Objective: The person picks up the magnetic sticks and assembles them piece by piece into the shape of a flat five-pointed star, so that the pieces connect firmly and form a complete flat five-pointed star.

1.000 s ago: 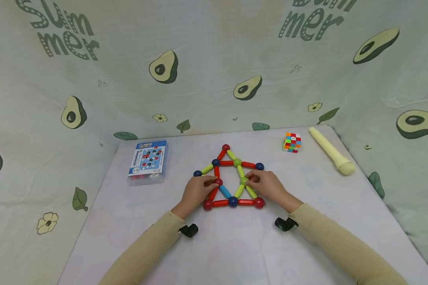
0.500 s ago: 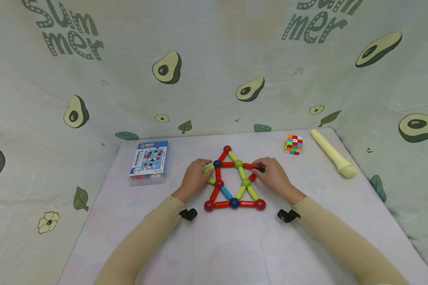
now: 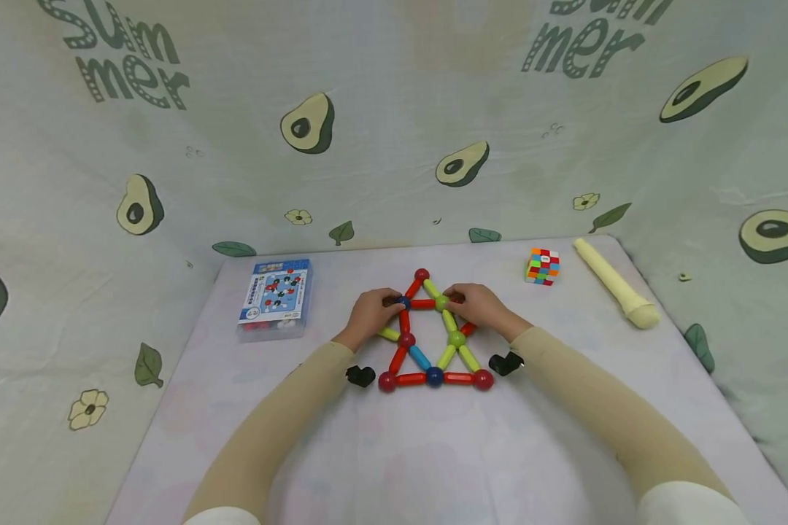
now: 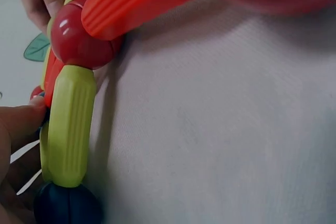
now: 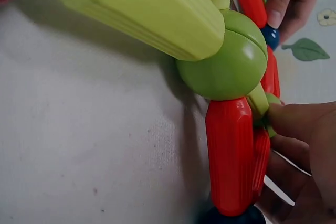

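A flat frame of coloured rods and balls, a stick-and-ball building set, lies on the table in the head view. My left hand (image 3: 370,315) pinches a dark blue ball (image 3: 403,302) on its upper left. A green ball (image 3: 442,302) on the upper right is pinched by my right hand (image 3: 482,305); the right wrist view shows the thumb on this ball (image 5: 272,116). Between the two balls runs a red rod (image 3: 423,304), and a red ball (image 3: 422,274) tops the frame. My hands mostly hide the side corners. A lower green ball (image 5: 226,61) looms close to the right wrist camera.
A boxed toy set (image 3: 274,299) lies at the back left of the table (image 3: 446,459). Toward the back right are a puzzle cube (image 3: 542,266) and a pale yellow, microphone-shaped stick (image 3: 616,283). A printed cloth (image 3: 381,175) hangs behind the table.
Both hands have moved up the frame from its middle balls, passing the outer side corners half a second ago, then inward to the upper blue and green balls. The frame keeps its shape.
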The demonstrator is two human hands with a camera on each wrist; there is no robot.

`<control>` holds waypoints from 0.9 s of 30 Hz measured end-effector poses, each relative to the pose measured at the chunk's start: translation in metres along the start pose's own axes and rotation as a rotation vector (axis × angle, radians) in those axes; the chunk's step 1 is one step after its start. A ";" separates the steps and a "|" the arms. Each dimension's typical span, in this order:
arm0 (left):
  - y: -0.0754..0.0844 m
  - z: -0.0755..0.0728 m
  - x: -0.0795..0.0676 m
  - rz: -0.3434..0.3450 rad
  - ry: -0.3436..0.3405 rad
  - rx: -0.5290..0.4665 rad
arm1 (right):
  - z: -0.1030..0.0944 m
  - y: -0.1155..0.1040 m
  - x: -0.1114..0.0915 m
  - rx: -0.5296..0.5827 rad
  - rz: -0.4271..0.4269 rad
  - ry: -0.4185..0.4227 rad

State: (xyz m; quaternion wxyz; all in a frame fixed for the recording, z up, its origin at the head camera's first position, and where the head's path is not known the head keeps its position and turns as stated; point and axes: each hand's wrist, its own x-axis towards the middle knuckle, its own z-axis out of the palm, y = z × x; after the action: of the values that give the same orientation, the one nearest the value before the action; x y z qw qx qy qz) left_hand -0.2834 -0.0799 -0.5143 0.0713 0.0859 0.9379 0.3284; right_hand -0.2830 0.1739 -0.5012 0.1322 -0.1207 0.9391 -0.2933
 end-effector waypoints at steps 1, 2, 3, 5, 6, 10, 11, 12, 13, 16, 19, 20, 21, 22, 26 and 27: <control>0.000 0.000 0.000 -0.001 0.000 -0.007 | 0.000 0.000 0.000 0.001 0.001 0.001; 0.000 0.000 0.000 -0.003 0.001 -0.013 | 0.000 0.000 0.001 0.001 -0.001 0.001; -0.001 -0.001 0.000 -0.006 0.003 -0.016 | 0.000 0.001 0.001 0.003 -0.004 0.002; -0.001 -0.001 0.000 -0.012 0.005 -0.022 | 0.000 0.001 0.002 0.002 -0.007 0.001; -0.001 -0.001 0.000 -0.013 0.005 -0.023 | 0.001 0.001 0.002 0.002 -0.007 0.001; -0.002 -0.002 0.001 -0.008 -0.004 -0.015 | 0.001 0.001 0.003 0.004 0.005 0.003; -0.002 -0.002 0.001 -0.007 -0.006 -0.014 | 0.001 0.001 0.003 0.005 0.008 0.003; -0.002 -0.002 0.002 -0.005 -0.010 -0.015 | 0.001 0.001 0.003 0.004 0.010 0.002; -0.003 -0.002 0.002 -0.004 -0.014 -0.016 | 0.001 0.002 0.003 0.004 0.010 0.000; -0.003 -0.003 0.002 -0.010 -0.024 -0.023 | 0.001 0.002 0.003 -0.004 0.003 -0.005; -0.004 -0.003 0.002 -0.007 -0.030 -0.024 | 0.000 0.002 0.003 -0.014 -0.006 -0.010; -0.005 -0.003 0.002 -0.005 -0.030 -0.024 | 0.000 0.002 0.003 -0.016 -0.009 -0.011; -0.005 -0.003 0.001 0.002 -0.030 -0.025 | 0.000 0.002 0.003 -0.017 -0.011 -0.012; -0.005 -0.003 0.001 0.007 -0.029 -0.024 | 0.000 0.002 0.003 -0.018 -0.012 -0.012; -0.006 -0.003 0.000 0.018 -0.030 -0.029 | 0.000 0.002 0.003 -0.011 -0.016 -0.012; -0.006 -0.003 0.000 0.017 -0.031 -0.033 | 0.000 0.002 0.003 -0.009 -0.016 -0.012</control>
State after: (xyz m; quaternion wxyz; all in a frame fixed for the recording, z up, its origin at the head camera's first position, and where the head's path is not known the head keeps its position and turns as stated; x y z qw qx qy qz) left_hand -0.2845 -0.0862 -0.5155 0.0845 0.0979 0.9304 0.3429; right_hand -0.2862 0.1743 -0.5031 0.1351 -0.1306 0.9386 -0.2893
